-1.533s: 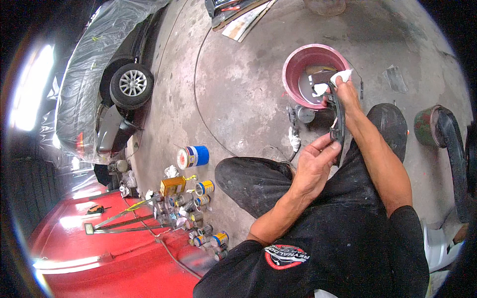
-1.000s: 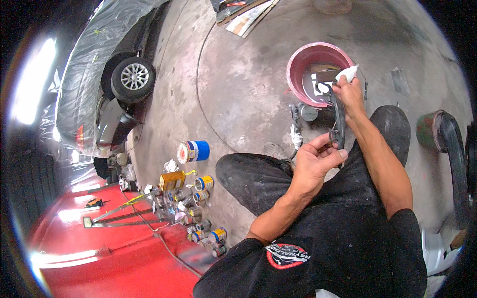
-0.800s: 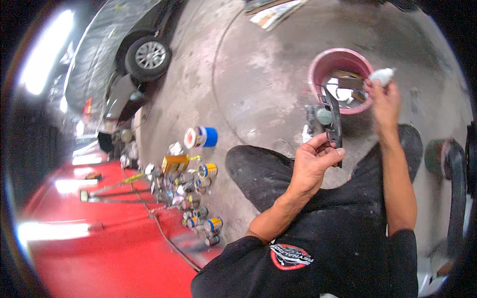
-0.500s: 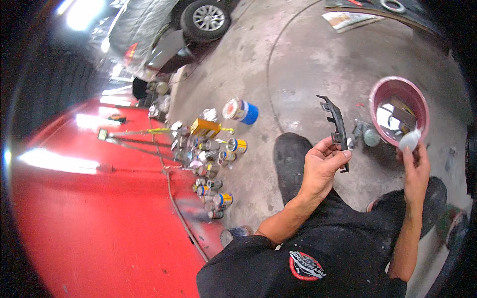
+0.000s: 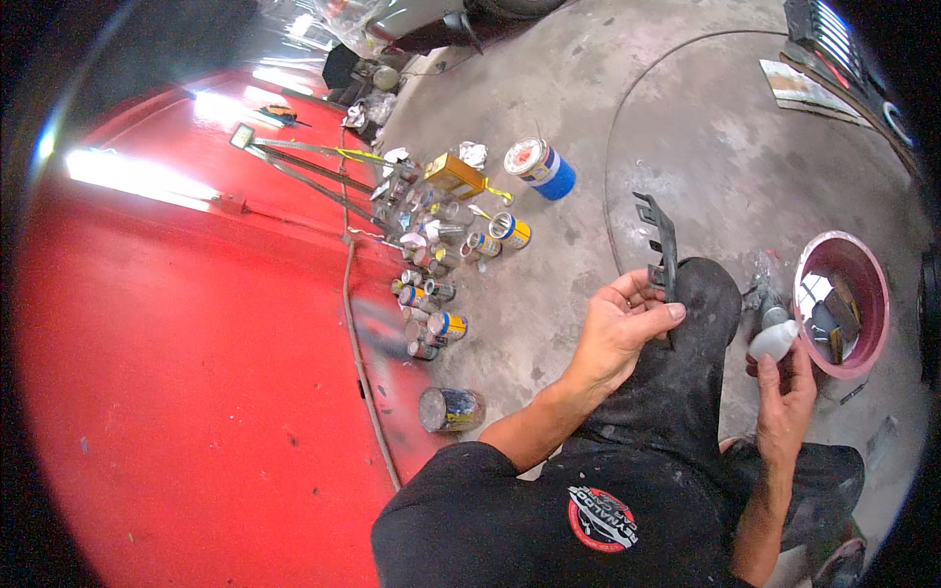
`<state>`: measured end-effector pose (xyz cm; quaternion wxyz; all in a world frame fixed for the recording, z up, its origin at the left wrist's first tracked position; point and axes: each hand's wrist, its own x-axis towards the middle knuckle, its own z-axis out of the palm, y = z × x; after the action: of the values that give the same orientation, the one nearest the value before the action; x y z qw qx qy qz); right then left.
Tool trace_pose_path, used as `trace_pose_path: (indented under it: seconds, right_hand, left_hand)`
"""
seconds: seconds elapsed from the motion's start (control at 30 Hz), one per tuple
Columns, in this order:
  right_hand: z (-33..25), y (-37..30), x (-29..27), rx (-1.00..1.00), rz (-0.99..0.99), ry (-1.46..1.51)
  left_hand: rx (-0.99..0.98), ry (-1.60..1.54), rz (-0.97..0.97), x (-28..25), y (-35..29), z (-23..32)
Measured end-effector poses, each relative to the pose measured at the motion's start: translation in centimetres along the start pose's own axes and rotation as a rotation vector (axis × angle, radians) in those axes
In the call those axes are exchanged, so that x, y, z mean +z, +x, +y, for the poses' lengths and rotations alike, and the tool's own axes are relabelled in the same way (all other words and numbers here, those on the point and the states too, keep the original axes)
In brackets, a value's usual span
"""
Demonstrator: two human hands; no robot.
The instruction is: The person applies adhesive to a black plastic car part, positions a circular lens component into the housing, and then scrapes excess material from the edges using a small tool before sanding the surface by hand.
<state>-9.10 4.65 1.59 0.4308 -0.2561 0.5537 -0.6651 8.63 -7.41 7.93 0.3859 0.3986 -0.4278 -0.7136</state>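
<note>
My left hand point(image 5: 619, 328) pinches the lower end of a black plastic trim piece point(image 5: 667, 240) between thumb and fingers. The piece is narrow and slightly curved, with clip tabs along one side, and it stands nearly upright above my knee. In my right hand point(image 5: 787, 392) is a small white rounded squeeze bottle point(image 5: 771, 341) with a narrow tip, gripped in the fingertips. That hand is just left of a reddish plastic basin point(image 5: 878, 348). Inside the basin lie dark pieces and what looks like water; their exact kinds are hard to tell.
Paint cans point(image 5: 510, 230) and jars cluster on the floor beside the red wall point(image 5: 216, 372). A blue-and-white tub point(image 5: 541, 169) stands beyond them, near a yellow rectangular tin point(image 5: 454, 176). A hose point(image 5: 355, 333) runs along the wall's foot. A dark grille point(image 5: 833, 49) lies at far right.
My right hand has drawn the white bottle from the basin's rim toward the trim piece. My left hand keeps its pinch. The view has shifted, so the cans and car sit higher in it.
</note>
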Motion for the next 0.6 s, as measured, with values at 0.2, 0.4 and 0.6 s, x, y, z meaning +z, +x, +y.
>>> trace_pose_path:
  seconds: [0.2,0.4,0.6]
  right_hand:
    - [0.3,-0.1,-0.2,0.048,-0.053,-0.026]
    - [-0.3,-0.5,-0.6,0.02,-0.015,-0.066]
    - [-1.0,-0.7,-0.1,0.019,-0.028,-0.066]
  left_hand:
    - [-0.059,-0.019,-0.047,0.7,0.7,-0.9]
    - [-0.096,-0.03,-0.071,1.1,0.7,-1.6]
    - [-0.13,-0.036,-0.068,1.2,-0.1,-1.6]
